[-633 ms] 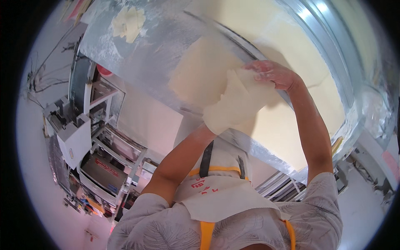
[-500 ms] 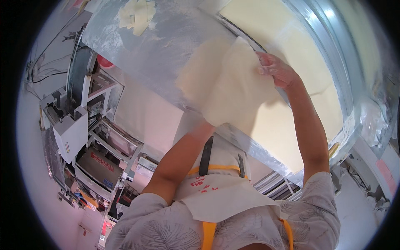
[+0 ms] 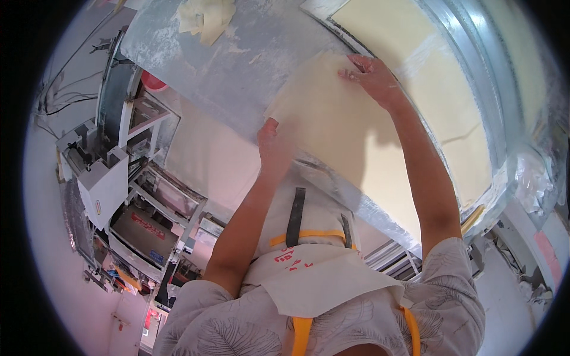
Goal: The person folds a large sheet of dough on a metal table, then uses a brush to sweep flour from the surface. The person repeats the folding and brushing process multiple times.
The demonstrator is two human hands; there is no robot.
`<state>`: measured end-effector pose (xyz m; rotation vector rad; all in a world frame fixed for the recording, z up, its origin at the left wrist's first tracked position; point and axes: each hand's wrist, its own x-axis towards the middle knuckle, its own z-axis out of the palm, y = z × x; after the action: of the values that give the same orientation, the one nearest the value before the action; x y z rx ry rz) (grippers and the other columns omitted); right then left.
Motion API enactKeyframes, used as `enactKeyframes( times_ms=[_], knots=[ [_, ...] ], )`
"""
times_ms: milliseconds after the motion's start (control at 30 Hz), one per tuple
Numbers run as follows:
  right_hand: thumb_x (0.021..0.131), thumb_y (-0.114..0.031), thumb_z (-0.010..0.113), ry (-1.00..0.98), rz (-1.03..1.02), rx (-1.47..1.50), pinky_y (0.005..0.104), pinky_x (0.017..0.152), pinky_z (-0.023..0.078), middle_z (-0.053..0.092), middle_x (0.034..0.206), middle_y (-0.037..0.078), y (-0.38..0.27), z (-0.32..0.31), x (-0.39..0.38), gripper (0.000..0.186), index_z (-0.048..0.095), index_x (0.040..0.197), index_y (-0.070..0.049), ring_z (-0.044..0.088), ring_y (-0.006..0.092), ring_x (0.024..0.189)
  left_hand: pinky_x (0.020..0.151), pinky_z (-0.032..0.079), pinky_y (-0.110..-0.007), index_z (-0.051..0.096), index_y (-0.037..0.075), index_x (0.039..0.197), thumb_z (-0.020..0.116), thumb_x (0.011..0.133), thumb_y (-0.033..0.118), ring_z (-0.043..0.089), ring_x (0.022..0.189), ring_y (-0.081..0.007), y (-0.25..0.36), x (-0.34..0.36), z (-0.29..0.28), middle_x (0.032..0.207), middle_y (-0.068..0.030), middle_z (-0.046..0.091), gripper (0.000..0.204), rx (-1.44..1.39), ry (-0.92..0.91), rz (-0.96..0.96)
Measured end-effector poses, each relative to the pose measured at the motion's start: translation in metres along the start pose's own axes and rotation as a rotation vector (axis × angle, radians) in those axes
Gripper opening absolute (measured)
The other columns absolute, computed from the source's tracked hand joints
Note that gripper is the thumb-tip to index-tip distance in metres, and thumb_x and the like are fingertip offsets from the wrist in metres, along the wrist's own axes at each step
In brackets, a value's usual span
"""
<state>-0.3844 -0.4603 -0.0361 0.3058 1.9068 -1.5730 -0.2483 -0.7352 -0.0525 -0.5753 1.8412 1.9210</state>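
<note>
A thin, pale yellow sheet, like rolled dough [image 3: 326, 113], lies over a flour-dusted metal table [image 3: 255, 65]. At its far right corner is my right hand [image 3: 374, 80], with thumb and fingers closed on the edge. My left hand [image 3: 276, 145] is at the sheet's near left edge, thumb upward; motion smears its fingers, so its grip is unclear. The sheet continues toward the right under my right forearm, into a wide, smooth yellow layer [image 3: 392, 178].
Folded pale sheet pieces [image 3: 208, 18] lie at the table's far left. A metal strip [image 3: 347, 38] borders another yellow sheet [image 3: 386, 26] on the right. Left of the table stand a white box-shaped machine part [image 3: 104, 187] and metal frames. A red round object [image 3: 153, 81] shows below the table edge.
The raised, rippled sheet has come down flatter on the table. My left hand has moved up and left from the near edge; my right hand has shifted farther away and left.
</note>
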Motion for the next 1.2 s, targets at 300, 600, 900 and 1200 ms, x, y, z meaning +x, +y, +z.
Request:
enactKeyframes(
  times_ms=[300,600,900,1200],
  knots=[
    [0.103,-0.016,0.063,0.697,-0.372,-0.733,0.0464,0.110,0.050,0.069,0.141,0.018,0.022,0.045,-0.039,0.043,0.065,0.145,-0.007,0.060,0.0379,0.136,0.065,0.055,-0.035,0.067,-0.003,0.118,0.070,0.106,0.021,0.069,0.076,-0.0142,0.016,0.007,-0.007,0.088,-0.0088,0.074,0.027,0.441,0.280,-0.001],
    [0.100,-0.020,0.063,0.511,-0.276,-0.881,0.0661,0.127,0.026,0.044,0.167,0.016,0.109,0.150,-0.144,0.059,0.052,0.156,-0.007,0.035,0.0413,0.158,0.112,0.049,-0.048,0.061,0.003,0.142,0.061,0.103,0.005,0.059,0.134,-0.0384,0.025,0.025,0.038,0.144,-0.0163,0.065,0.039,0.993,-0.299,0.953],
    [0.101,-0.026,0.064,0.605,-0.336,-0.864,0.0658,0.129,0.024,0.040,0.171,0.014,0.170,0.134,-0.198,0.061,0.051,0.158,-0.010,0.029,0.0392,0.161,0.132,0.016,-0.061,0.037,0.006,0.167,0.065,0.101,0.024,0.021,0.164,-0.0423,0.018,0.056,0.093,0.178,-0.0144,0.028,0.074,1.466,-0.695,1.055],
    [0.101,-0.040,0.067,0.813,-0.202,-0.753,0.0621,0.132,0.019,0.035,0.176,0.008,0.179,0.100,-0.185,0.069,0.048,0.163,-0.018,0.027,0.0347,0.163,0.132,0.008,-0.063,0.022,0.005,0.172,0.060,0.104,0.027,0.014,0.165,-0.0455,-0.014,0.014,0.095,0.180,-0.0180,0.018,0.081,1.498,-0.437,1.014]
  ],
)
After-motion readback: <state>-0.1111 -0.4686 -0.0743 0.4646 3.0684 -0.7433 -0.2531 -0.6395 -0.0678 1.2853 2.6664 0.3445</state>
